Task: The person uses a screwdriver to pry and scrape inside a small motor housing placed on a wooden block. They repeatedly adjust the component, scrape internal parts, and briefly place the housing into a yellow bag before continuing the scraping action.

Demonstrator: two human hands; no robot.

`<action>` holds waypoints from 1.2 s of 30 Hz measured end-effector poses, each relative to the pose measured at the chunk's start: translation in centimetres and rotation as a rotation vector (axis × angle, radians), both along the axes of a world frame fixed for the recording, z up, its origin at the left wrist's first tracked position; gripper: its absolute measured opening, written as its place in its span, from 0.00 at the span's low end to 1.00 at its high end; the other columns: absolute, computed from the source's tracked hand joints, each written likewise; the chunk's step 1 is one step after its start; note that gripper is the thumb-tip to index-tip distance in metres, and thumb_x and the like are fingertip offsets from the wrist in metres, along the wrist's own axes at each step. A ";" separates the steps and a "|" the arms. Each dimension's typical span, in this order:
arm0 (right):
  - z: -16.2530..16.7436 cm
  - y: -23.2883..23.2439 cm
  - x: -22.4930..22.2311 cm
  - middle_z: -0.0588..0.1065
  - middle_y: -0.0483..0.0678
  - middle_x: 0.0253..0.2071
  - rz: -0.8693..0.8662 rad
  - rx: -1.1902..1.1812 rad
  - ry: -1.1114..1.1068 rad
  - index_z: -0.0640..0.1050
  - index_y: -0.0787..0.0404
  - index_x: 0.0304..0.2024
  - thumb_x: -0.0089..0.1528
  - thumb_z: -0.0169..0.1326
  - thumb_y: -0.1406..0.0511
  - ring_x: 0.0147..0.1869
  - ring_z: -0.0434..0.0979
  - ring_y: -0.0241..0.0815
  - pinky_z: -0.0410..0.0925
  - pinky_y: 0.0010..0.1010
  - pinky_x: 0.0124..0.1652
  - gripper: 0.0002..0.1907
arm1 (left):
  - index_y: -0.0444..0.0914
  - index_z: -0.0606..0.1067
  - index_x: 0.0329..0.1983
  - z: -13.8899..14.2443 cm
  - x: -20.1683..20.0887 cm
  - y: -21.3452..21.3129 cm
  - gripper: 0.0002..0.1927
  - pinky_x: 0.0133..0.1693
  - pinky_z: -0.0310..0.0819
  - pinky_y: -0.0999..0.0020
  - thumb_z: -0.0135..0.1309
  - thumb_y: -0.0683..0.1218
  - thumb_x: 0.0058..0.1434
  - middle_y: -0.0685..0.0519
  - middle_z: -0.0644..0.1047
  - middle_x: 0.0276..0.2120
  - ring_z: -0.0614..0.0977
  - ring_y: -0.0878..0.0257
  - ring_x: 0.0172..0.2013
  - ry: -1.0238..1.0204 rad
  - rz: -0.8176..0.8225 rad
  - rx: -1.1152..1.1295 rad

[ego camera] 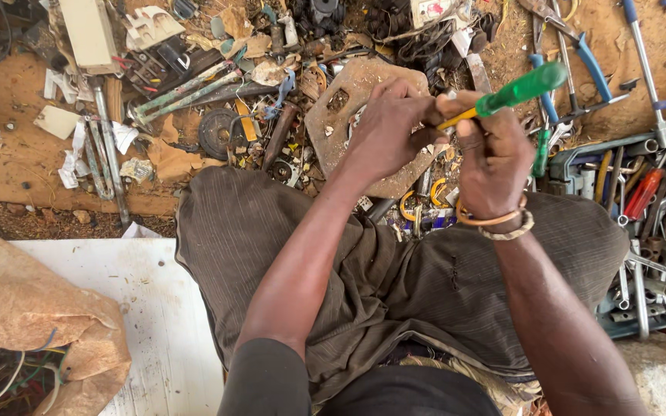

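Head view shows the right hand [493, 166] gripping a green-handled screwdriver [512, 94]. Left hand [388, 127] is closed around something small I cannot make out, above a rusty plate [331, 123].

A green-handled screwdriver [514, 92] with a yellow collar slants up-right, tip buried between both hands.

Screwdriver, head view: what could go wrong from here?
1. The green-handled screwdriver in the right hand points at the left hand; a slip might jab its fingers.
2. What the left hand pinches is hidden; if dropped, it could vanish among the scrap below.
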State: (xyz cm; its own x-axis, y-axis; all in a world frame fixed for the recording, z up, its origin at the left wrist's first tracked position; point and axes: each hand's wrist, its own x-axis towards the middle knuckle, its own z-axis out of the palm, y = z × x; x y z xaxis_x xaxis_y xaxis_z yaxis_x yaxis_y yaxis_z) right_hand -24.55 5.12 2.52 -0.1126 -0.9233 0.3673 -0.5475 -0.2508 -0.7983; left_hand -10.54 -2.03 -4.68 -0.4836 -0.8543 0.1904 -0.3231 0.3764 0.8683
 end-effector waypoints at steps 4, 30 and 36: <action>0.1 0.4 0.1 0.81 0.45 0.47 -0.044 0.005 0.035 0.79 0.61 0.54 0.77 0.58 0.67 0.46 0.82 0.33 0.75 0.23 0.43 0.05 | 0.48 0.84 0.40 -0.1 -0.3 0.2 0.14 0.56 0.66 0.55 0.68 0.55 0.51 0.57 0.79 0.34 0.75 0.57 0.48 -0.063 -0.006 -0.003; 1.2 1.5 -0.7 0.82 0.48 0.41 -0.146 0.036 0.091 0.79 0.67 0.50 0.76 0.63 0.70 0.43 0.84 0.34 0.75 0.22 0.41 0.06 | 0.53 0.85 0.45 -0.2 0.1 0.2 0.15 0.57 0.65 0.55 0.63 0.58 0.55 0.58 0.81 0.37 0.75 0.57 0.49 0.000 -0.048 -0.082; 0.8 1.3 -1.0 0.82 0.48 0.43 -0.096 0.035 -0.039 0.79 0.65 0.51 0.75 0.60 0.68 0.45 0.84 0.33 0.80 0.23 0.43 0.06 | 0.53 0.85 0.45 -0.1 0.0 0.2 0.15 0.59 0.64 0.54 0.63 0.56 0.55 0.59 0.81 0.34 0.76 0.58 0.48 -0.021 -0.065 -0.069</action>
State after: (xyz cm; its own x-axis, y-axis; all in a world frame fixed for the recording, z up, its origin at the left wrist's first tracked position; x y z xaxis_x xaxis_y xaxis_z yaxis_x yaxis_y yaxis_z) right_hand -25.53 6.46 3.31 -0.2150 -0.9197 0.3285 -0.5359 -0.1701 -0.8269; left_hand -10.55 -1.82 -4.82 -0.5418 -0.8065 0.2368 -0.3138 0.4554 0.8332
